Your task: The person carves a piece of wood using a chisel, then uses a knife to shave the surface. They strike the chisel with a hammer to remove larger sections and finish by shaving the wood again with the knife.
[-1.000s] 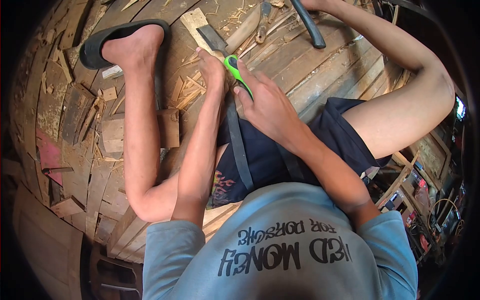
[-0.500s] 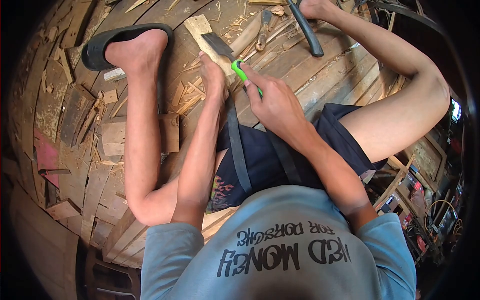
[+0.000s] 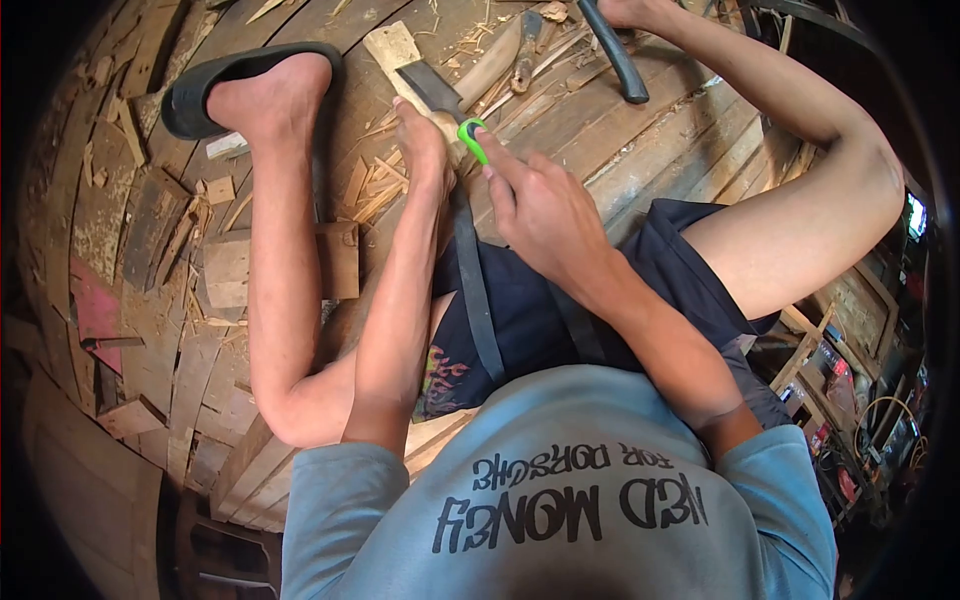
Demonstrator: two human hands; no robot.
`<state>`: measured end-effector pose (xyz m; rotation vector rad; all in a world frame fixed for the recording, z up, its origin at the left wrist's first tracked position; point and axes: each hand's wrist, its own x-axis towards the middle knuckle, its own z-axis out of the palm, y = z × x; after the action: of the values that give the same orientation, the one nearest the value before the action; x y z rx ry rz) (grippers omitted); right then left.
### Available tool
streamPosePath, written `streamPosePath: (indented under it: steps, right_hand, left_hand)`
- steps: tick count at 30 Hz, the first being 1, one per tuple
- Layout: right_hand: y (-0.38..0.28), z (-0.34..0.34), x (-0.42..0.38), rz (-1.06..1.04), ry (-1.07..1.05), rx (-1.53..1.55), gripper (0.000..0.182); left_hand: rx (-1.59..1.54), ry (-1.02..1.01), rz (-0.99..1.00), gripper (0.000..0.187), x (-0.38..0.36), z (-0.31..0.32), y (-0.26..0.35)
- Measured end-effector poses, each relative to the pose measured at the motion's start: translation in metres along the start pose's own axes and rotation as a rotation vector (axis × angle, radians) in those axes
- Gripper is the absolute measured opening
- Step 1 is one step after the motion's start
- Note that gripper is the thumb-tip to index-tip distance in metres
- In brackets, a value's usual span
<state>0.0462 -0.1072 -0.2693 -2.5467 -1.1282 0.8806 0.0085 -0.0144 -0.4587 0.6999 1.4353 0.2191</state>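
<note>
My left hand (image 3: 424,148) grips the near part of a pale strip of wood (image 3: 392,44) on the plank floor, its thumb along the left edge. My right hand (image 3: 548,210) is closed around the green and black handle of a chisel (image 3: 434,90). The broad flat blade lies along the top of the wood, pointing away from me to the left. My fingers cover much of the handle. The near end of the strip is hidden by my left hand.
Wood shavings (image 3: 383,190) lie left of my left hand. A wooden-handled tool (image 3: 526,58) and a black tool handle (image 3: 616,58) rest beyond. My leg in a black sandal (image 3: 185,105) is at left, with a wood block (image 3: 338,258) beside it.
My right hand has turned slightly and covers more of the chisel handle. The blade has shifted only a little over the wood. My left hand keeps its hold.
</note>
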Motion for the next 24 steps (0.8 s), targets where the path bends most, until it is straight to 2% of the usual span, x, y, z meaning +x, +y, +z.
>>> streamPosePath:
  steps: [9, 12, 21, 23, 24]
  right_hand:
    - [0.0, -0.002, 0.001, 0.033, 0.008, 0.015, 0.04]
    - [0.005, 0.0, -0.001, 0.012, 0.037, 0.007, 0.04]
    - [0.005, 0.001, -0.005, 0.004, 0.045, 0.071, 0.04]
    - [0.0, 0.005, -0.008, 0.035, 0.017, 0.066, 0.039]
    - [0.001, 0.006, -0.008, 0.061, -0.003, 0.058, 0.039]
  left_hand:
    - [-0.042, -0.007, -0.031, 0.075, -0.007, 0.003, 0.006]
    - [-0.156, -0.048, -0.032, 0.073, -0.011, 0.005, 0.009]
    - [-0.083, -0.019, 0.009, 0.075, 0.002, 0.002, -0.003]
    - [0.107, -0.014, -0.054, 0.077, -0.007, 0.002, 0.005]
    - [0.105, -0.021, -0.049, 0.077, -0.006, 0.005, 0.004]
